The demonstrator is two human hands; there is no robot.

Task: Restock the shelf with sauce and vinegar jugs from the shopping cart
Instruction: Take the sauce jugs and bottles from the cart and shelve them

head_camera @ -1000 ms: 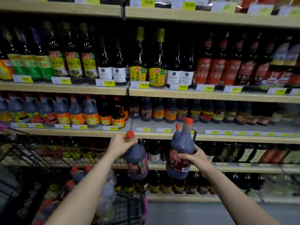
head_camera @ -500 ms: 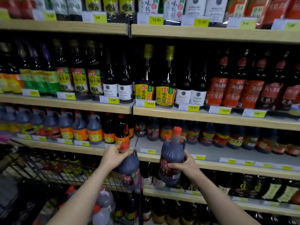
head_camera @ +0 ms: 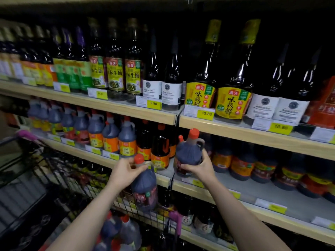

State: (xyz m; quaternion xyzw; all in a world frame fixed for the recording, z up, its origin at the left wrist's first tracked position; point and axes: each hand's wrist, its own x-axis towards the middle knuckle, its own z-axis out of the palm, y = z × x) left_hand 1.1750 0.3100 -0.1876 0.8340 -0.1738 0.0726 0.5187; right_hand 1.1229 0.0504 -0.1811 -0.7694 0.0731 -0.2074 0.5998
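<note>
My left hand [head_camera: 125, 173] grips the neck of a dark sauce jug [head_camera: 145, 191] with a red cap, hanging in front of the middle shelf's edge, above the cart. My right hand [head_camera: 198, 168] holds a second dark jug [head_camera: 188, 153] with a red cap and side handle by its lower body, upright, at the front of the grey middle shelf [head_camera: 235, 185], just left of the bare stretch. The shopping cart [head_camera: 59, 171] of black wire stands at the lower left, with several more red-capped jugs [head_camera: 119, 230] inside.
Rows of jugs with orange labels [head_camera: 110, 136] fill the middle shelf to the left. Short dark bottles [head_camera: 262, 165] stand at its back right. Tall soy sauce bottles [head_camera: 233, 87] line the shelf above. Yellow price tags run along the shelf edges.
The view has closed in on the shelves. Both hands have carried their jugs up and forward; the right jug now reaches the middle shelf's front, the left one hangs lower.
</note>
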